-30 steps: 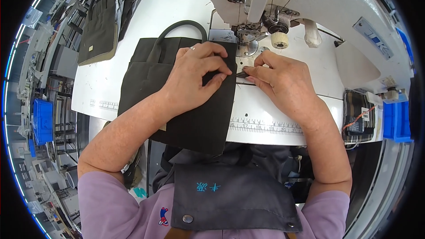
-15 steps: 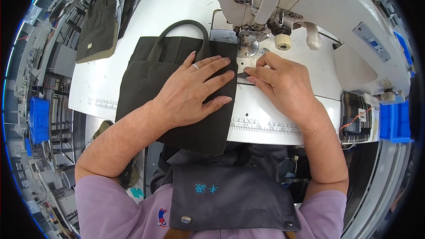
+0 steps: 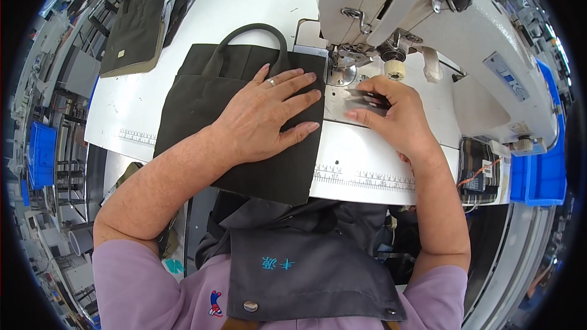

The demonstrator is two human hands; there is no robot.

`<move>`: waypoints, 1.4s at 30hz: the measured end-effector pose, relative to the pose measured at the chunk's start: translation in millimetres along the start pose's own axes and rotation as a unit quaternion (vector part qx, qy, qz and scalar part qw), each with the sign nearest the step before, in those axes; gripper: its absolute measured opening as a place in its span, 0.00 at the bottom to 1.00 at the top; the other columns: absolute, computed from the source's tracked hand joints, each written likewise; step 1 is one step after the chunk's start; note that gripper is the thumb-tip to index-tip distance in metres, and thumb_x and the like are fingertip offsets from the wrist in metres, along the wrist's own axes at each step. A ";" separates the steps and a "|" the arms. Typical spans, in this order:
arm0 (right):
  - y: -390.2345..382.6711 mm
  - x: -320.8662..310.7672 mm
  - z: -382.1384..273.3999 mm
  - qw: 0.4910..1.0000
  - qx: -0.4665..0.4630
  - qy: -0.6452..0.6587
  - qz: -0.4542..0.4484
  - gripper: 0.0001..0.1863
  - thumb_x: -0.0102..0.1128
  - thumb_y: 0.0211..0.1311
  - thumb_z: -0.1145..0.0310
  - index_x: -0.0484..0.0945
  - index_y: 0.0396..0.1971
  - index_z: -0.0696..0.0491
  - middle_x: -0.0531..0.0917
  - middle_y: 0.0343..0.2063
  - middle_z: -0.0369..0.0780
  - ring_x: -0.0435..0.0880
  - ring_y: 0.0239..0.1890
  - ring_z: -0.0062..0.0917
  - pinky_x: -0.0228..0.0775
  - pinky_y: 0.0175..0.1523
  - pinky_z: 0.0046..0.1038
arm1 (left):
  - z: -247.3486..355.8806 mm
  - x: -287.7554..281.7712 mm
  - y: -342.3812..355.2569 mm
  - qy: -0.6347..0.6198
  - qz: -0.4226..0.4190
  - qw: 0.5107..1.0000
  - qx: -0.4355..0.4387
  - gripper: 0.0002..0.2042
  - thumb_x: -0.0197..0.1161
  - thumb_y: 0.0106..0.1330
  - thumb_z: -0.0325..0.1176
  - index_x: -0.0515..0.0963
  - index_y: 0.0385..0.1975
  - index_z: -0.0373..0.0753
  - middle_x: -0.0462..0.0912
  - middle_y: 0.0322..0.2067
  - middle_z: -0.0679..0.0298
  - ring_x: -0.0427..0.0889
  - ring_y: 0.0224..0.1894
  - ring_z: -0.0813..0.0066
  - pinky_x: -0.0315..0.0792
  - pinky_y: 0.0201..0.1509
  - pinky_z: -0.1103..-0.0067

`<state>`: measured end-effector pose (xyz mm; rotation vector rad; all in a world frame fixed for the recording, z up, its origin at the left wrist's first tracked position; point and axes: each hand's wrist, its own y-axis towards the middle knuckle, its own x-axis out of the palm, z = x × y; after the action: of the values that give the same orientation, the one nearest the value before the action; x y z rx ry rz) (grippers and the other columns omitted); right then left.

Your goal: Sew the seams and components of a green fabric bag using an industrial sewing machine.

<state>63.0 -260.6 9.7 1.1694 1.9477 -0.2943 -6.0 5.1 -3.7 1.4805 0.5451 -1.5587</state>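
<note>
A dark olive fabric bag panel (image 3: 202,116) with a looped handle (image 3: 254,27) lies flat on the white sewing table. My left hand (image 3: 263,113) rests on it, fingers spread, the fingertips close to the panel's right edge. Just right of that edge, over the metal plate, my right hand (image 3: 397,110) grips dark thread snips (image 3: 372,99), smeared by motion, with the tips pointing left toward the fabric. The sewing machine's needle and presser foot area (image 3: 343,61) is directly beyond the snips.
The white sewing machine (image 3: 489,55) arches over the far right. A stack of dark bag pieces (image 3: 137,30) lies at the far left of the table. A printed ruler (image 3: 367,178) runs along the near edge. Blue bins (image 3: 541,177) and folded striped cloth (image 3: 477,171) are at the right.
My right hand has drawn back to the right from the fabric edge, and more of the snips now shows. My left hand stays on the panel. The whole view has shifted slightly.
</note>
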 end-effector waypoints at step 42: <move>16.2 11.7 4.4 0.965 -0.108 -0.234 0.044 0.08 0.69 0.63 0.67 0.90 0.41 0.43 0.84 0.38 0.32 0.84 0.31 0.27 0.77 0.35 0.30 | -12.0 5.3 27.2 -0.084 0.018 0.996 0.018 0.22 0.67 0.69 0.44 0.79 0.61 0.47 0.73 0.68 0.57 0.68 0.73 0.55 0.55 0.77 0.46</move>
<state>75.9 -247.0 1.5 0.9391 1.4692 -0.2746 23.6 -0.5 -4.0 1.3632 0.3921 -1.6532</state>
